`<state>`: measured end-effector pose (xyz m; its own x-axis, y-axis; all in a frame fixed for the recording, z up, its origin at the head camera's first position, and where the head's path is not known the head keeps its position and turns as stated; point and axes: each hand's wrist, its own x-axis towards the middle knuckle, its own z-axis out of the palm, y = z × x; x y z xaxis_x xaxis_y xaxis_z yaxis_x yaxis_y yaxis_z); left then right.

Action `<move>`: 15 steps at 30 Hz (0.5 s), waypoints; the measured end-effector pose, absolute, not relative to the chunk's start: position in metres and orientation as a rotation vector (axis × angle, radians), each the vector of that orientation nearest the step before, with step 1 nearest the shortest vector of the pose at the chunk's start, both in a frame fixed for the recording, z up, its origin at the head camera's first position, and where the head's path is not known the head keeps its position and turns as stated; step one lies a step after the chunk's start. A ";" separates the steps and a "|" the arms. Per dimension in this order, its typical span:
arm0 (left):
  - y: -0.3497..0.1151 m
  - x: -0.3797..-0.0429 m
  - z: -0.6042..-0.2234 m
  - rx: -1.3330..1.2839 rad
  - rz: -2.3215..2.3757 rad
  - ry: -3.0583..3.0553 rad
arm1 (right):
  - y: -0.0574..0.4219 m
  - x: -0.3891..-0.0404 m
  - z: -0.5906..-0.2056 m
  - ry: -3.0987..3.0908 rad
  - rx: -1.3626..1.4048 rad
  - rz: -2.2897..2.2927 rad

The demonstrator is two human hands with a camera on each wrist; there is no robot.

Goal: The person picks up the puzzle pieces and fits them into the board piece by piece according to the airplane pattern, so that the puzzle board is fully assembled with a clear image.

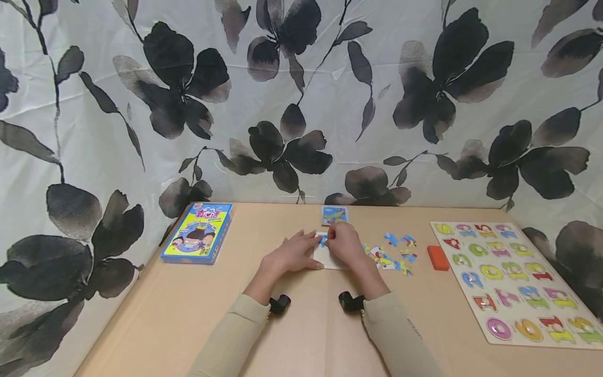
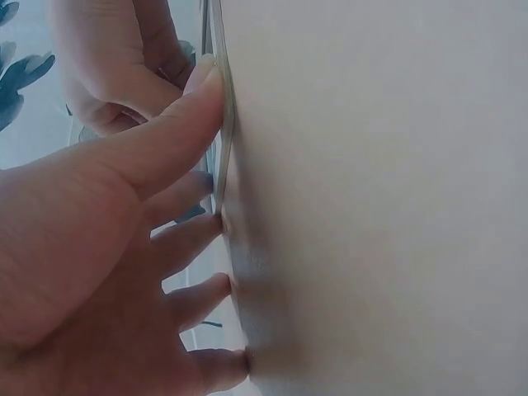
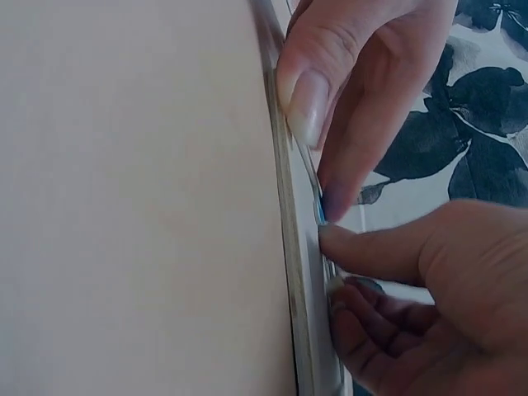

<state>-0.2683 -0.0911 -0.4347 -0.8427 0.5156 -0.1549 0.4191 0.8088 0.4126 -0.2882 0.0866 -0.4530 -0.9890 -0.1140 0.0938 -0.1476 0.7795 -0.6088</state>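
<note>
A white puzzle board (image 1: 335, 264) lies flat on the table between my hands, with a blue puzzle piece (image 1: 322, 240) near its upper left. My left hand (image 1: 294, 251) rests along the board's left side with its fingers spread. In the left wrist view, the left thumb (image 2: 186, 115) presses the board's edge. My right hand (image 1: 346, 242) is over the board, thumb and curled fingers pinching a piece at its surface; the fingers mostly hide it. In the right wrist view, the right thumb (image 3: 371, 247) is close to the left fingertips.
Loose puzzle pieces (image 1: 386, 256) are scattered right of the board. A small picture card (image 1: 334, 214) lies behind it. An orange-red block (image 1: 438, 258) sits beside a large alphabet board (image 1: 513, 283) on the right. A blue-and-yellow box (image 1: 198, 234) lies at back left, before a floral cloth (image 1: 282, 104).
</note>
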 end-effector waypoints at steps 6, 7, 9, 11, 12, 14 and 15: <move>-0.089 -0.268 -0.434 0.708 0.519 2.747 | 0.106 -0.285 -0.446 -2.945 0.373 0.952; -0.089 -0.269 -0.434 0.706 0.509 2.750 | 0.110 -0.284 -0.444 -2.943 0.387 0.950; -0.089 -0.269 -0.435 0.696 0.501 2.752 | 0.120 -0.281 -0.443 -2.933 0.396 0.945; -0.089 -0.269 -0.436 0.690 0.503 2.750 | 0.131 -0.279 -0.443 -2.921 0.382 0.948; -0.089 -0.269 -0.437 0.684 0.505 2.745 | 0.137 -0.278 -0.443 -2.913 0.372 0.953; -0.089 -0.269 -0.437 0.680 0.519 2.739 | 0.149 -0.275 -0.443 -2.903 0.351 0.947; -0.089 -0.269 -0.437 0.677 0.521 2.736 | 0.155 -0.274 -0.443 -2.899 0.344 0.941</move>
